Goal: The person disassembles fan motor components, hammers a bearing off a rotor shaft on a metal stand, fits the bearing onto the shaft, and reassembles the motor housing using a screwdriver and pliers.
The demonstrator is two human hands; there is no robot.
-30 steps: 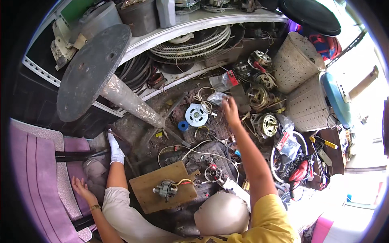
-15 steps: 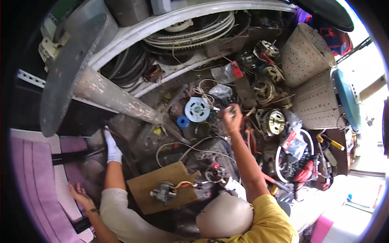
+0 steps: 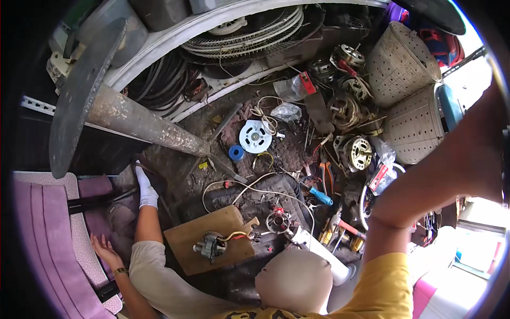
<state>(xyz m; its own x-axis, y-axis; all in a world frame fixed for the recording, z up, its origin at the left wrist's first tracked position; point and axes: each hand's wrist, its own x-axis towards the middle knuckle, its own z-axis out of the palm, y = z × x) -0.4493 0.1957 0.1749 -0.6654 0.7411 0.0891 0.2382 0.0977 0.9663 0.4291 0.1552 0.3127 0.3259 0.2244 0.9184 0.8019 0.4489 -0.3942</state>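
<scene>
Small motor (image 3: 211, 246) with yellow and red wires lies on the wooden board (image 3: 183, 242) in front of your knees; no hand touches it, so the work on it looks paused. Above the board, a big rusty stand (image 3: 143, 125) closes the way. Left of the board, on the pink mat (image 3: 48, 234), your left hand (image 3: 104, 250) rests with fingers spread, holding nothing. Your right arm (image 3: 425, 181) rises right of the board; I cannot tell its fingers, the hand is outside the picture. The floor right of the board is crowded with pliers (image 3: 325, 175) and a blue screwdriver (image 3: 320, 195).
</scene>
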